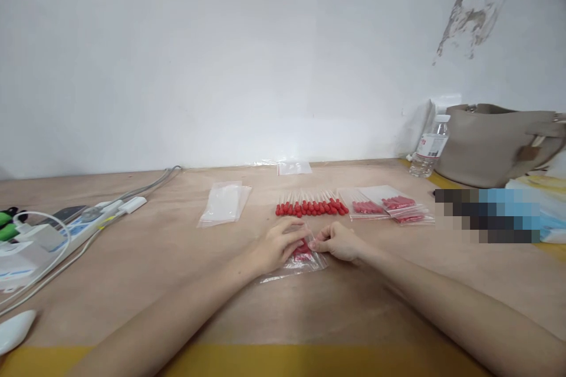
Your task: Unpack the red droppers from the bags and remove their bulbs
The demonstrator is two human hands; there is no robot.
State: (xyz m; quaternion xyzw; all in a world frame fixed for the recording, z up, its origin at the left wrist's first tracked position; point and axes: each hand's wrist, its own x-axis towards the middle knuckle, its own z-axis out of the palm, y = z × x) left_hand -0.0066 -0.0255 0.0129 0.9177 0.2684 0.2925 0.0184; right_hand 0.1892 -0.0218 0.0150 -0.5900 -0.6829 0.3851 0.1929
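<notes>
A clear plastic bag [287, 274] with red-tipped sticks [302, 252] inside lies in front of me on the table. My left hand [279, 245] is closed on its left side, fingers bent over the plastic. Thumb and forefinger of my right hand [338, 241] pinch the bag's right edge. Just beyond my hands is a row of loose red-tipped sticks [312, 207], pale ends pointing to the wall. Filled bags [398, 203] of such sticks overlap to the right of the row. Flat bags [223, 203] lie to the left.
A white power strip [71, 241] with plugs and cables runs along the left. Another flat bag [294, 168] lies by the wall. At the back right stand a water bottle [431, 147] and a grey handbag [490, 144]. A white rounded object [15, 331] sits front left.
</notes>
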